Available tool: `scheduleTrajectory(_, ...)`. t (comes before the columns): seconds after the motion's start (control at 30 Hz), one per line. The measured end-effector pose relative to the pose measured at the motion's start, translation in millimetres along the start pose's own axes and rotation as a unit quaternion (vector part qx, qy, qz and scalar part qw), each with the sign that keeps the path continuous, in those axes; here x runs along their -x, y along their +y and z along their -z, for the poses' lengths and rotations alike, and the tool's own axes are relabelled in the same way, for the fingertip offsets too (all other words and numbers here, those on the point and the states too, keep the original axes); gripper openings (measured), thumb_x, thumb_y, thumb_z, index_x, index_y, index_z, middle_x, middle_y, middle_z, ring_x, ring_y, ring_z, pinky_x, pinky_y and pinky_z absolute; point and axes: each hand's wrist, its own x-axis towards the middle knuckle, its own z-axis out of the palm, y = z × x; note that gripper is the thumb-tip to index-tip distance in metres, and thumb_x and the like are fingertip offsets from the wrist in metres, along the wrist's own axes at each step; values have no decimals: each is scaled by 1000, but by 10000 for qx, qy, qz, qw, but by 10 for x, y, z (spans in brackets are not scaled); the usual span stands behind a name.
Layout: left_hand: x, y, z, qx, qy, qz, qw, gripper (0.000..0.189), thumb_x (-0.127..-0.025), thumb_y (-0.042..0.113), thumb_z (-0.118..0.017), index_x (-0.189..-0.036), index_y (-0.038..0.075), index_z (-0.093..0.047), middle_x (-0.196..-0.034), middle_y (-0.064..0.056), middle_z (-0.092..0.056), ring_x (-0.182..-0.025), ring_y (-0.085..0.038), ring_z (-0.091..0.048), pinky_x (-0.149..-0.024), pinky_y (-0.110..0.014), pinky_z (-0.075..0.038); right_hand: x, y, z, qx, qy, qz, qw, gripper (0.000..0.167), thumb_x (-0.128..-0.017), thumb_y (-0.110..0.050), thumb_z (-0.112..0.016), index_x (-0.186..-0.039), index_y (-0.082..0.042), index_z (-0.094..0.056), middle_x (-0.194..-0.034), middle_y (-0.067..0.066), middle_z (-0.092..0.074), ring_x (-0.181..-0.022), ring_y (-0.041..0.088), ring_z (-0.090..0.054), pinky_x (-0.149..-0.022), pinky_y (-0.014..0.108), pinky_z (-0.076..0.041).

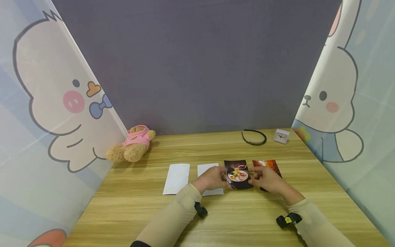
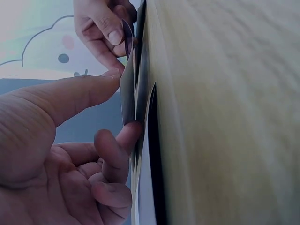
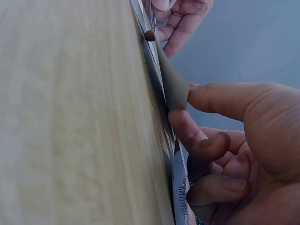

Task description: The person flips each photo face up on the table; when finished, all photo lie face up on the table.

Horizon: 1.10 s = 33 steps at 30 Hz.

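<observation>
A dark photo card of a bowl of ramen is between my two hands in the head view. My left hand pinches its left edge between thumb and finger, the other fingers loosely bent. At the right edge, my right hand pinches the same card. Both wrist views show it edge-on, its side slightly bowed close over the table. Under my left forearm and hand lies a white card, partly hidden. A red autumn photo card is partly covered by my right hand.
Another white card lies at the left of the row on the wooden table. Behind are a teddy bear in pink, a black headband and a small white clock. A grey panel stands at the back.
</observation>
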Motion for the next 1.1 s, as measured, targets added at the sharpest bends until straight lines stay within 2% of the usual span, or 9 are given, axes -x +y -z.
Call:
scheduleTrajectory(0.23,28,36,-10,-49,-58,45,10000,66,-85,15,-90,-140,-4,-59,-95,-1,-65,-73,-9,-53,-67,-25,-45,10,3,-24,190,3,-22,9998,54,-96,-12,-78,-140,11,-57,-85,6,-62,-62,14,-50,-53,28,-42)
scheduleTrajectory(0.43,30,46,-33,-131,-43,129,9998,68,-82,16,-92,-140,-2,-61,-82,2,-64,-66,-10,-52,-60,-25,-44,19,-15,-39,303,-80,-129,9994,58,-95,-13,-79,-143,10,-55,-88,4,-65,-60,12,-48,-52,25,-40)
scheduleTrajectory(0.53,20,45,-45,-229,-28,132,9996,50,-82,18,-93,-124,4,-70,-78,3,-63,-63,-9,-51,-55,-25,-42,15,-14,-42,327,-83,-129,9993,59,-95,-13,-80,-143,10,-54,-89,4,-64,-60,11,-48,-52,25,-39)
scheduleTrajectory(0.63,14,44,-49,-289,-10,92,9995,38,-81,18,-93,-110,8,-71,-74,3,-64,-60,-9,-51,-53,-25,-42,16,-13,-41,407,-59,-121,9991,59,-94,-13,-81,-143,9,-55,-88,4,-64,-62,12,-50,-53,25,-41)
scheduleTrajectory(0.67,17,45,-48,-311,-9,94,9995,40,-81,18,-93,-113,7,-71,-73,3,-64,-59,-9,-51,-54,-25,-42,16,-11,-42,445,-50,-126,9989,60,-93,-13,-81,-143,9,-56,-88,3,-64,-63,13,-51,-54,25,-41)
scheduleTrajectory(0.73,26,47,-44,-322,-4,119,9994,54,-82,18,-93,-128,4,-68,-73,3,-64,-59,-9,-51,-56,-25,-42,19,-16,-43,500,-45,-107,9987,60,-93,-12,-82,-143,9,-56,-88,3,-64,-64,14,-52,-55,26,-42)
scheduleTrajectory(0.83,42,53,-38,-351,2,152,9993,74,-82,18,-93,-145,-1,-58,-73,4,-65,-59,-8,-51,-60,-24,-43,22,-23,-46,548,-51,-53,9985,61,-92,-10,-82,-143,10,-55,-88,3,-63,-65,15,-52,-55,26,-43)
scheduleTrajectory(0.9,48,57,-34,-348,-9,196,9992,76,-83,19,-92,-147,-1,-56,-72,4,-65,-58,-8,-50,-59,-24,-42,23,-32,-50,581,-38,-29,9983,61,-92,-10,-82,-142,10,-55,-88,3,-63,-65,14,-53,-56,26,-43)
scheduleTrajectory(1.1,54,67,-25,-282,24,246,9993,69,-82,21,-93,-140,0,-61,-69,5,-66,-56,-9,-49,-55,-26,-40,24,-51,-54,740,27,-5,9973,59,-92,-11,-83,-141,9,-57,-87,1,-63,-65,13,-54,-57,26,-44)
